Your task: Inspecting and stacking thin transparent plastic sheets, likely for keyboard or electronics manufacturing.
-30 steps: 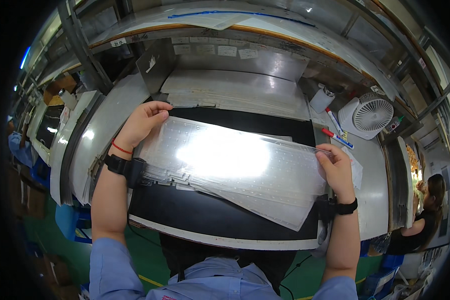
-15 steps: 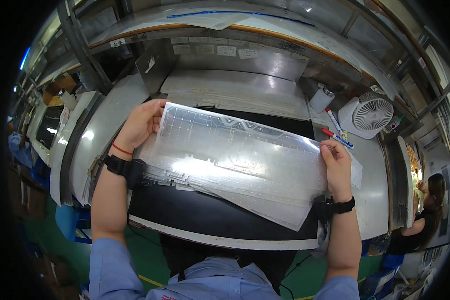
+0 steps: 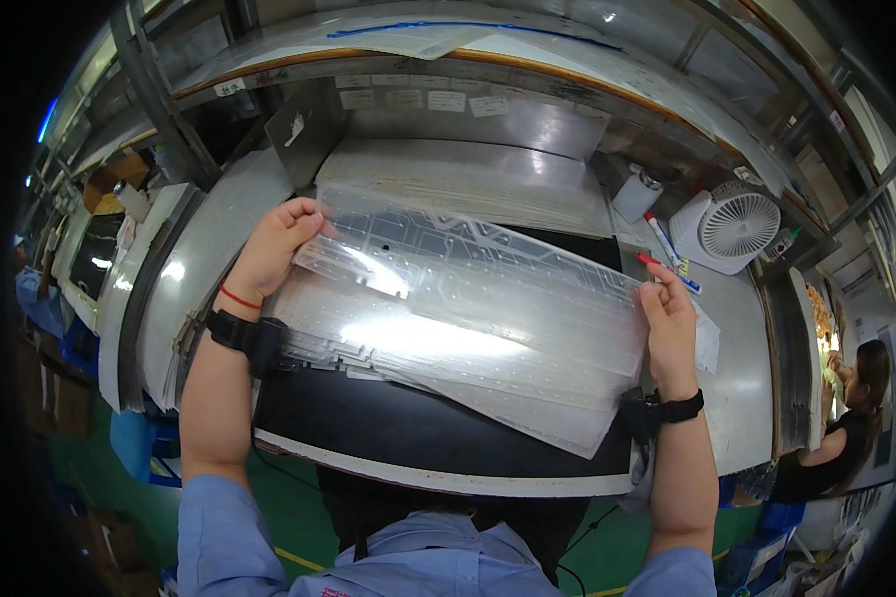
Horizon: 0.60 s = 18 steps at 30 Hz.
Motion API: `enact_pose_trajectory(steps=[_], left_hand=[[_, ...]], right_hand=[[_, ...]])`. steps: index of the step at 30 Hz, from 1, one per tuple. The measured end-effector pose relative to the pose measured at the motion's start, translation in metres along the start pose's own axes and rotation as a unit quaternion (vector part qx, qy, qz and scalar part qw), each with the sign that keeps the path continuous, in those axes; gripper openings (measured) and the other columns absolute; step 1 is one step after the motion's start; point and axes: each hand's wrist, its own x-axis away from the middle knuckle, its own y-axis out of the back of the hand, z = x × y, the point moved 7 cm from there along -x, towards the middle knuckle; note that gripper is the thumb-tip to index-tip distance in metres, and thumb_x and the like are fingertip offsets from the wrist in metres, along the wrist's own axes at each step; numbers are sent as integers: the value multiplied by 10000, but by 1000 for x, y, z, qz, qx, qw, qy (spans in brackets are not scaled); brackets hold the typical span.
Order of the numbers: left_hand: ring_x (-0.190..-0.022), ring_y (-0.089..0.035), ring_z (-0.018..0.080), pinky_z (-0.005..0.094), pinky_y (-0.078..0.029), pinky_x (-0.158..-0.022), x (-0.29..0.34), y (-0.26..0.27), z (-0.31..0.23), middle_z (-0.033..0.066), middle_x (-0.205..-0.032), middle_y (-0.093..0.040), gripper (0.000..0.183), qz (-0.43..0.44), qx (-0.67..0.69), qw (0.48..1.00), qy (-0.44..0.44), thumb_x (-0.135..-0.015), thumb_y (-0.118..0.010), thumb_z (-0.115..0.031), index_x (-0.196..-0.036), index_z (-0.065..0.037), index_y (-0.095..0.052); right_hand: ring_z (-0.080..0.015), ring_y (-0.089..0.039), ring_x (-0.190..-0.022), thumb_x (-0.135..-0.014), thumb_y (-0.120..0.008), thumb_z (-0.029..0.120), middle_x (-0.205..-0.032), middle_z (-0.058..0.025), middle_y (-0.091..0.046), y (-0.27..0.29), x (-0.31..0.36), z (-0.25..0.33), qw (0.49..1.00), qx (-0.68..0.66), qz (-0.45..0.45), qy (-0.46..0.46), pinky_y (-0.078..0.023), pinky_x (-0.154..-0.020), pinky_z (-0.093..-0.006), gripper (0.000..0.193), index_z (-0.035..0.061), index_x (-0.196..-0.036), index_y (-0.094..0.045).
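Between my two hands a clear plastic sheet (image 3: 438, 245) with fine printed circuit lines is held up and tilted. My left hand (image 3: 287, 239) pinches its left edge, thumb against fingers. At the opposite end, my right hand (image 3: 673, 323) is closed on the right corner. Just beneath lies a fanned stack of similar clear sheets (image 3: 528, 403), its left edges uneven. The stack rests on a black mat (image 3: 408, 426) on the workbench. Glare on the plastic hides part of the printing, and where the held sheet overlaps the stack its lower edge is hard to make out.
Behind the mat is a pile of flat sheets (image 3: 458, 179). To the right stand a white fan (image 3: 732, 227), a bottle (image 3: 639, 194) and markers (image 3: 667, 244). More stacked sheets (image 3: 209, 249) lie at left. A shelf (image 3: 468, 52) spans above; another person (image 3: 846, 428) sits far right.
The held sheet has tilted, its left end shifting down and its printed upper part now lying flatter over the stack. My left hand has moved slightly left; the right hand has barely moved.
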Motion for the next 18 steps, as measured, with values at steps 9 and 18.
enact_pose_trajectory(steps=[9, 18], left_hand=[[-754, -592, 55, 196, -478, -674, 0, 2, -2, -6, -895, -658, 175, -67, 25, 997, 14, -1017, -548, -195, -1098, -55, -616], [-612, -503, 31, 179, -394, -538, 5, 8, -16, -31, -803, -631, 206, -62, 70, 995, -22, -1025, -534, -244, -1066, -63, -624]], right_hand=[[-46, -485, -731, -997, -592, 173, -790, 52, -569, 10, -4, -5, 1000, -1, 1, -9, -371, -686, -197, 171, 14, -973, -652], [-61, -534, -690, -1007, -581, 193, -810, 11, -624, 12, 0, 11, 997, -68, -19, 19, -416, -642, -205, 190, 12, -1028, -633]])
